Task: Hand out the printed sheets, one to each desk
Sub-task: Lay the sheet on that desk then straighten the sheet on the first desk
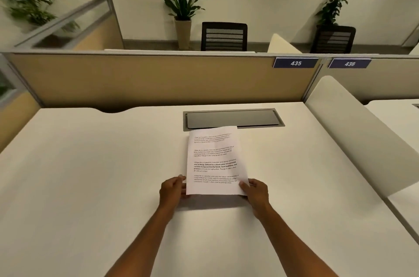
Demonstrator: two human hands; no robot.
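Desk (90,186) surface white and bare around the sheet; left hand (172,190) and right hand (256,193) each pinch a near corner of the printed sheet (214,161), fingers closed on its edges; sheet sits mid-desk, its near edge casting a shadow on the top, its far edge overlapping the grey cable hatch (233,118); beyond, tan partition (147,81) with label 435 (295,63); further off, black chair (224,36), potted plant (182,11) against the wall.

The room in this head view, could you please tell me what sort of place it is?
Most likely an open-plan office. A white desk sits against a tan partition bearing numbered plates 435 and 436, with a mesh chair beyond.
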